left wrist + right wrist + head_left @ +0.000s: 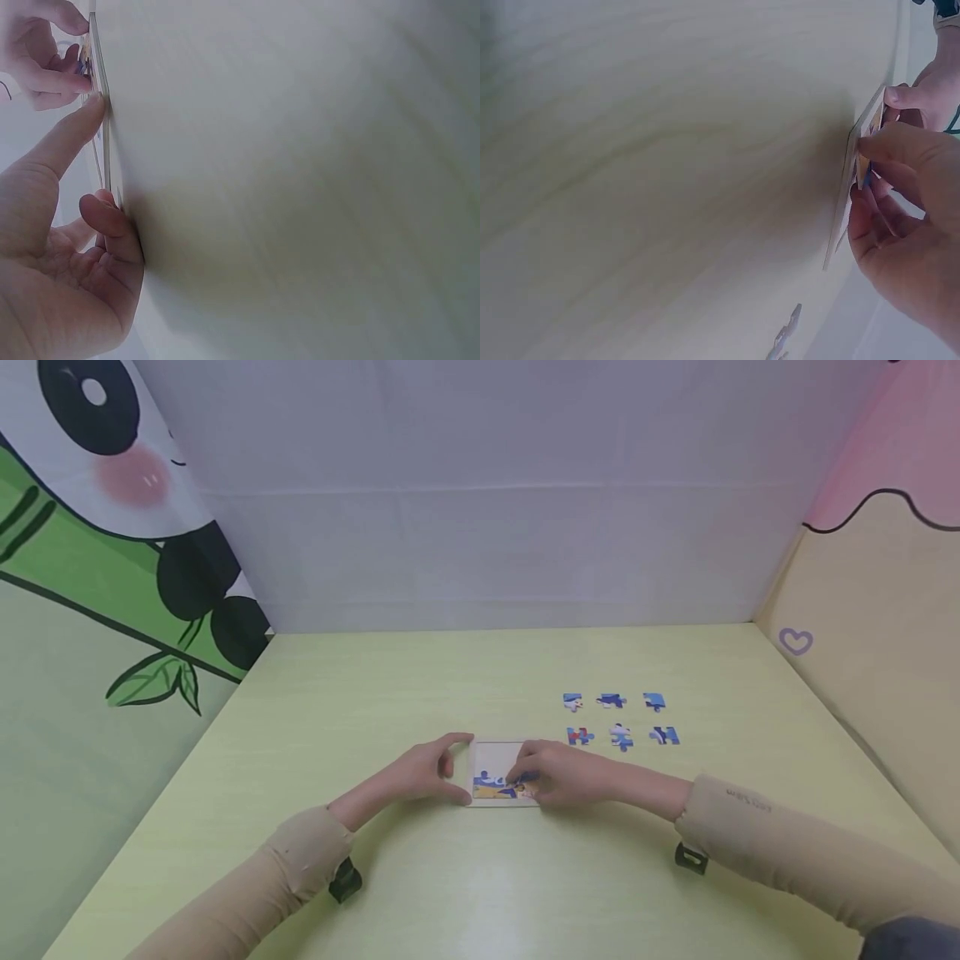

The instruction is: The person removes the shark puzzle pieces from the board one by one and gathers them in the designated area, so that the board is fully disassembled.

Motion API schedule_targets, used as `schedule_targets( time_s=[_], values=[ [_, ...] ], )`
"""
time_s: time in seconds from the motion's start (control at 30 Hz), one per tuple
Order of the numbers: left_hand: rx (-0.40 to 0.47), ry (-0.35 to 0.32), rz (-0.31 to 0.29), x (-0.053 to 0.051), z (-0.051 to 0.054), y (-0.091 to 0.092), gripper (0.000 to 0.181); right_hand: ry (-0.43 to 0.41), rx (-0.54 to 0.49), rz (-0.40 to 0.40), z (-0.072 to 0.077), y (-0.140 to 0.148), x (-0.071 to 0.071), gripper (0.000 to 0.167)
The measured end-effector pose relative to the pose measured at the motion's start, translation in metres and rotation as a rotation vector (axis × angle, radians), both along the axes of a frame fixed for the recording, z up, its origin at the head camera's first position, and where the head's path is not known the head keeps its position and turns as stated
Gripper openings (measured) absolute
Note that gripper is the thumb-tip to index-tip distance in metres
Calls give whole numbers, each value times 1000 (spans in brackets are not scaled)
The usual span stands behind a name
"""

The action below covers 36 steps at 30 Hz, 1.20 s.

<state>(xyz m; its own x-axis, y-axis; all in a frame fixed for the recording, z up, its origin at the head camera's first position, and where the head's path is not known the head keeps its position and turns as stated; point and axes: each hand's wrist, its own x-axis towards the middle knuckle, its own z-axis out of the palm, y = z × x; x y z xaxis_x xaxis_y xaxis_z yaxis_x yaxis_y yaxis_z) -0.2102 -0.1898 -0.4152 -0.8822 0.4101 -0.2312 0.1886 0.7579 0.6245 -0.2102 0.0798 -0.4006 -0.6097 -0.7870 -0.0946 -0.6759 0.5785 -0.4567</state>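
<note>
A small white-rimmed puzzle tray (pixel 504 805) lies flat on the table, with joined blue and orange pieces (pixel 491 787) along its lower part. My left hand (pixel 427 770) grips the tray's left side, the thumb at the near corner and a finger at the far one. Over the tray's lower right, my right hand (pixel 566 772) pinches a puzzle piece (pixel 867 169) between thumb and fingers; the fingers hide most of it. In the left wrist view, the left thumb (pixel 91 109) presses on the tray's edge.
Several loose puzzle pieces (pixel 620 737) lie in two rows on the table (pixel 375 693), beyond and right of the tray. A pale wall (pixel 495 552) closes off the back, and printed panels (pixel 877 635) stand at both sides.
</note>
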Motion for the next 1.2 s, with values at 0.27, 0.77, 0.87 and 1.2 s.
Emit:
schedule_targets(
  time_s=[0.27,0.77,0.87,1.2],
  values=[
    [4,5,-1,0,0,1,92,-8,-53,-21,0,4,4,35],
    [-2,-5,12,1,2,3,93,14,-39,-27,3,6,6,32],
    [4,-3,10,1,1,3,93,13,-42,-61,1,8,8,33],
    [-6,-2,18,0,0,4,94,86,-161,-123,-12,25,15,36]
  ],
)
